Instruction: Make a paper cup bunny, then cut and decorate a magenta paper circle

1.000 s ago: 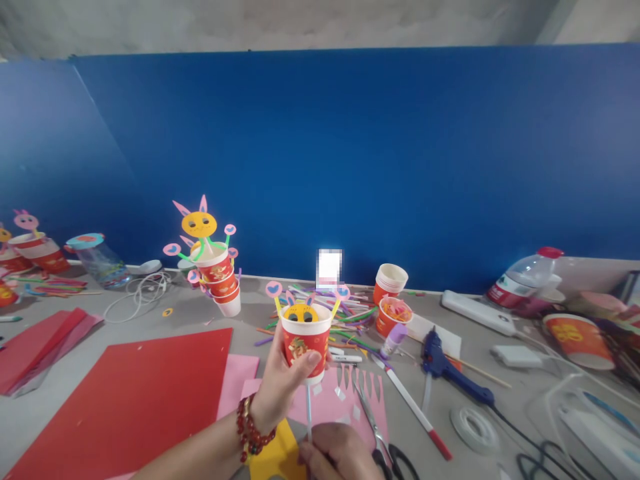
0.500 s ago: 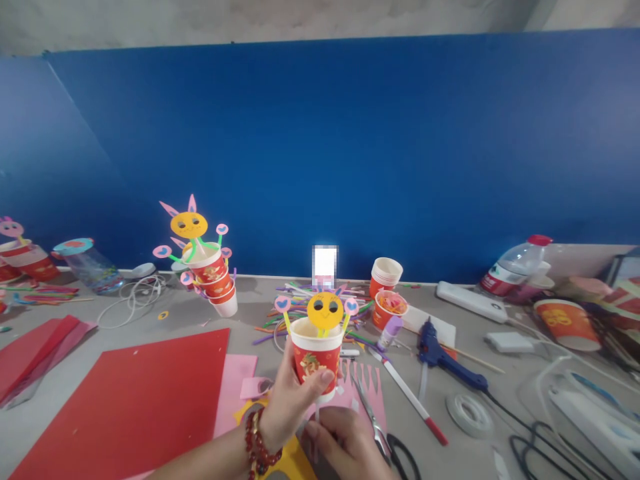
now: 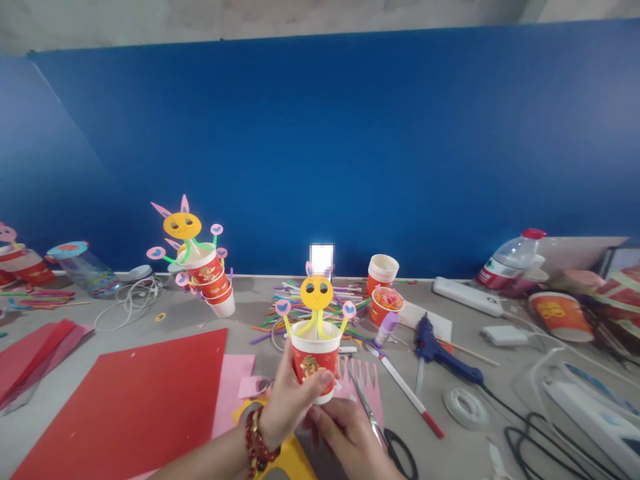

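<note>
My left hand (image 3: 286,400), with a red bead bracelet at its wrist, is wrapped round a red paper cup (image 3: 313,360) with a white rim. Above the cup stands a yellow smiling paper face (image 3: 316,292) on yellow stems. Two pink discs with blue hearts (image 3: 283,308) stick out on stems at its sides. Just under the cup's base, my right hand (image 3: 345,433) pinches the lower end of a thin pale stick, mostly hidden by the fingers. Scissors (image 3: 373,420) lie beside the right hand, on pink foam sheet (image 3: 367,383).
Left stand stacked cups with a rabbit-eared face (image 3: 183,227), behind red sheets (image 3: 145,393). Pipe cleaners (image 3: 280,313) lie behind the cup. Rightward are a glue stick (image 3: 387,330), a marker (image 3: 410,393), a glue gun (image 3: 445,353), tape (image 3: 465,408) and a bottle (image 3: 510,260).
The yellow face has risen higher out of the cup, and more of its stems shows. My right hand has moved up closer to the cup's base. My left hand keeps its hold.
</note>
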Demonstrator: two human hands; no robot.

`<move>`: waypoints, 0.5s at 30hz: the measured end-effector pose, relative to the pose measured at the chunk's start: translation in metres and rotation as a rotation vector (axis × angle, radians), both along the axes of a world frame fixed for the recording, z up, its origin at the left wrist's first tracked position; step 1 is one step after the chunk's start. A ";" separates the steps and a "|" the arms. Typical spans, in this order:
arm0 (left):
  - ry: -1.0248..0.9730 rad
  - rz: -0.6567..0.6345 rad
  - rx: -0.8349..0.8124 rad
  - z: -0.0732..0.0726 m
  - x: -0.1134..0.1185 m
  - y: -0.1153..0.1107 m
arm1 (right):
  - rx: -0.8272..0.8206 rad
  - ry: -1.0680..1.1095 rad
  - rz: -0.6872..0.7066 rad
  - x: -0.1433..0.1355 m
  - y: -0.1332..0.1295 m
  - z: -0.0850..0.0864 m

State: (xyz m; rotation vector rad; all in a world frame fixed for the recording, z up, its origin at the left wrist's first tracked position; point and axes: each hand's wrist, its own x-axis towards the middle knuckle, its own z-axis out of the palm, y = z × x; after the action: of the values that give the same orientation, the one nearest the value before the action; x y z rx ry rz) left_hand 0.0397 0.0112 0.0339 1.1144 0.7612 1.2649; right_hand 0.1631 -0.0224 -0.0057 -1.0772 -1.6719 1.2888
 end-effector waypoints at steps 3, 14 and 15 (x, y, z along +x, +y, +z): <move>-0.008 -0.008 0.004 0.006 -0.001 -0.001 | 0.000 0.008 0.016 0.000 -0.002 0.005; -0.022 0.021 0.019 0.014 -0.001 -0.001 | 0.008 -0.008 0.018 0.001 -0.003 0.006; -0.023 0.017 0.017 0.013 -0.001 -0.002 | 0.013 -0.012 0.018 0.001 -0.003 0.007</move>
State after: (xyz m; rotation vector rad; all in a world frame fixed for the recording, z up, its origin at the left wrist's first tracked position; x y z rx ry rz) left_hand 0.0390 0.0096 0.0473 1.1079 0.7455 1.2987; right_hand 0.1643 -0.0253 0.0014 -1.0663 -1.7001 1.2833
